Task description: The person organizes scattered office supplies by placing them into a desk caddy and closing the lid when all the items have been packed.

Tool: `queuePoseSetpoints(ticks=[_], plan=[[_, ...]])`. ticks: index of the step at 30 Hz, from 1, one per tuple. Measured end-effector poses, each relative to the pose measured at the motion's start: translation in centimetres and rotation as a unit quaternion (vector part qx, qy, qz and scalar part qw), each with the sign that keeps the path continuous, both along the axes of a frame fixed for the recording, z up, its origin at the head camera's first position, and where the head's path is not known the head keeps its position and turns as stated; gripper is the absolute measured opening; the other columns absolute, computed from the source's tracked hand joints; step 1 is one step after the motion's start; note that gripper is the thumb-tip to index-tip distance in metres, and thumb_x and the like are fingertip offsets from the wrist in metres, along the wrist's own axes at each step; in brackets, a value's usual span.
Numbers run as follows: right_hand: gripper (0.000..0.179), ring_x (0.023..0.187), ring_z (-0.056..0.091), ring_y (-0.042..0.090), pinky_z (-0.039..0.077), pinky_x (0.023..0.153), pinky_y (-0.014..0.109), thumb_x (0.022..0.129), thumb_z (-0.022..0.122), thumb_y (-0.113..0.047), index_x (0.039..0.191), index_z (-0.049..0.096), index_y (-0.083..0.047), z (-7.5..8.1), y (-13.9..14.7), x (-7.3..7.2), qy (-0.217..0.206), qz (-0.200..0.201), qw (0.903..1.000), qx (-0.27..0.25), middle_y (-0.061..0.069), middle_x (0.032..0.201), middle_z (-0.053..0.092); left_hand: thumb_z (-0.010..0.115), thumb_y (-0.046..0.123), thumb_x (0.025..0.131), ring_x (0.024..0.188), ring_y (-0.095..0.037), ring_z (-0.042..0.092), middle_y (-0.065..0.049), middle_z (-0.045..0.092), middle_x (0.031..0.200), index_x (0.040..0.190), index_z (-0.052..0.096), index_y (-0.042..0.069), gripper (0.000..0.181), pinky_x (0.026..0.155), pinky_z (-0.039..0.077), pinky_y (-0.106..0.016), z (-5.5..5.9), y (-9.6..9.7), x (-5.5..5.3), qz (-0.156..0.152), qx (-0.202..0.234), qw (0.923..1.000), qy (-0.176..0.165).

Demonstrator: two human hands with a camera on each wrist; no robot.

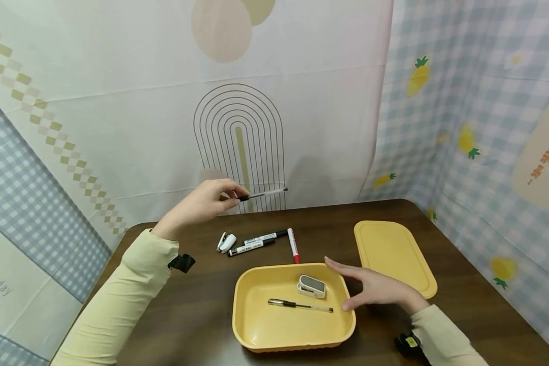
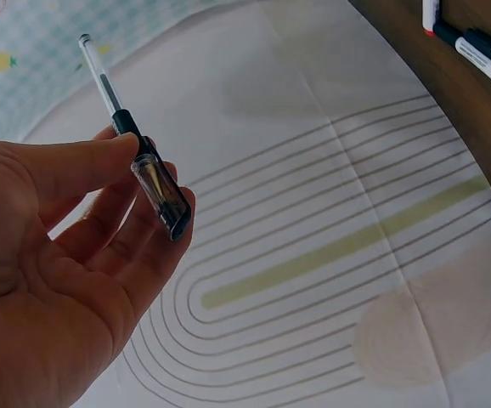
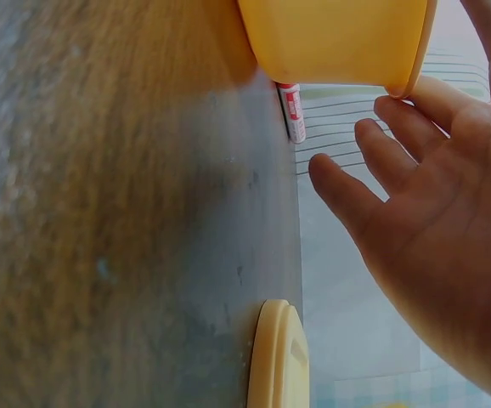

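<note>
Up above the back of the table, my left hand (image 1: 210,201) pinches a clear-barrelled gel pen (image 1: 267,193) between thumb and fingers. In the left wrist view its black grip and capped end lie against the fingers. My right hand (image 1: 377,287) rests at the right side of a yellow plastic box (image 1: 240,305), fingers loosely extended, one fingertip at the rim. Inside the box lie another gel pen (image 1: 299,305) with a black cap and a small white device with a grey top (image 1: 312,286).
Behind the box lie two black-and-white markers (image 1: 251,247), a red-and-white marker (image 1: 293,244) and a small white stapler-like object (image 1: 226,242). The yellow lid (image 1: 395,254) lies flat on the brown table (image 1: 187,310) at right. Patterned cloth (image 1: 329,127) hangs behind.
</note>
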State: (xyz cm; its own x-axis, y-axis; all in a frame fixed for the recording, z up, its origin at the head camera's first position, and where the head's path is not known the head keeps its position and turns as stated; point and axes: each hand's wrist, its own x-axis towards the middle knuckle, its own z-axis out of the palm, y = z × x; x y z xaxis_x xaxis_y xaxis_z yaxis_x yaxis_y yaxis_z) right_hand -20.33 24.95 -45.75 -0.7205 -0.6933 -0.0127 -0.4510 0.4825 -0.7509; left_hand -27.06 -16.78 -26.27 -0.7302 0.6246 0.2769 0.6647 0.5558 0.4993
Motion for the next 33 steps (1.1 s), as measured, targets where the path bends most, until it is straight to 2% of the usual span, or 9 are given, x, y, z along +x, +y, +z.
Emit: queuePoseSetpoints(ticks=[5,11,15,18,22,29,33], plan=[[0.094,0.149,0.024,0.021,0.028,0.116,0.032,0.086,0.082,-0.027,0.161,0.025,-0.032,0.0,0.3,0.0,0.008,-0.001,1.0000,0.005,-0.008,0.165,0.020,0.063,0.000,0.096,0.095,-0.015,0.064,-0.002,0.071,0.107,0.116,0.072,0.007,0.023,0.087,0.054,-0.036,0.2,1.2,0.5,-0.022,-0.004,0.9997,0.006],[0.095,0.148,0.025,0.022,0.028,0.116,0.032,0.085,0.082,-0.029,0.161,0.026,-0.023,0.3,0.7,-0.1,0.017,-0.004,0.9998,0.009,-0.007,0.165,0.021,0.063,0.000,0.096,0.096,-0.014,0.064,0.000,0.071,0.109,0.116,0.073,0.010,0.024,0.086,0.053,-0.034,0.3,3.1,1.0,-0.054,-0.019,0.9981,0.022],[0.095,0.148,0.025,0.023,0.028,0.116,0.034,0.085,0.082,-0.030,0.161,0.026,-0.025,0.5,0.8,-0.1,0.019,-0.003,0.9997,0.013,-0.006,0.166,0.021,0.062,0.000,0.096,0.100,-0.016,0.065,-0.001,0.071,0.112,0.116,0.073,0.008,0.024,0.087,0.053,-0.034,0.0,4.3,1.0,-0.082,-0.038,0.9954,0.034],[0.095,0.148,0.025,0.024,0.029,0.116,0.036,0.085,0.083,-0.030,0.161,0.026,-0.027,0.6,0.8,-0.1,0.018,-0.006,0.9997,0.014,-0.007,0.165,0.021,0.062,0.000,0.097,0.098,-0.015,0.065,-0.001,0.070,0.113,0.116,0.073,0.009,0.024,0.085,0.053,-0.032,-0.2,5.2,1.0,-0.097,-0.055,0.9931,0.035],[0.096,0.148,0.026,0.025,0.030,0.116,0.038,0.085,0.083,-0.030,0.161,0.026,-0.022,0.6,0.8,-0.1,0.022,-0.005,0.9996,0.016,-0.007,0.165,0.021,0.061,0.001,0.097,0.085,-0.010,0.060,0.000,0.069,0.109,0.115,0.074,0.010,0.023,0.075,0.052,-0.028,-0.7,6.2,1.2,-0.119,-0.074,0.9896,0.031],[0.095,0.147,0.028,0.027,0.030,0.115,0.037,0.084,0.083,-0.032,0.161,0.029,-0.019,0.9,0.8,0.0,0.034,-0.007,0.9992,0.020,-0.006,0.164,0.024,0.064,0.001,0.096,0.091,-0.006,0.061,0.002,0.068,0.106,0.113,0.074,0.010,0.022,0.081,0.051,-0.024,-2.0,7.4,1.8,-0.165,-0.101,0.9806,0.030],[0.094,0.147,0.029,0.030,0.031,0.115,0.040,0.084,0.083,-0.032,0.161,0.029,-0.017,1.0,0.8,0.1,0.030,-0.010,0.9992,0.023,-0.004,0.164,0.026,0.065,-0.001,0.094,0.088,-0.007,0.061,0.001,0.069,0.104,0.112,0.074,0.009,0.022,0.079,0.052,-0.024,-2.7,7.9,2.0,-0.188,-0.101,0.9766,0.025]])
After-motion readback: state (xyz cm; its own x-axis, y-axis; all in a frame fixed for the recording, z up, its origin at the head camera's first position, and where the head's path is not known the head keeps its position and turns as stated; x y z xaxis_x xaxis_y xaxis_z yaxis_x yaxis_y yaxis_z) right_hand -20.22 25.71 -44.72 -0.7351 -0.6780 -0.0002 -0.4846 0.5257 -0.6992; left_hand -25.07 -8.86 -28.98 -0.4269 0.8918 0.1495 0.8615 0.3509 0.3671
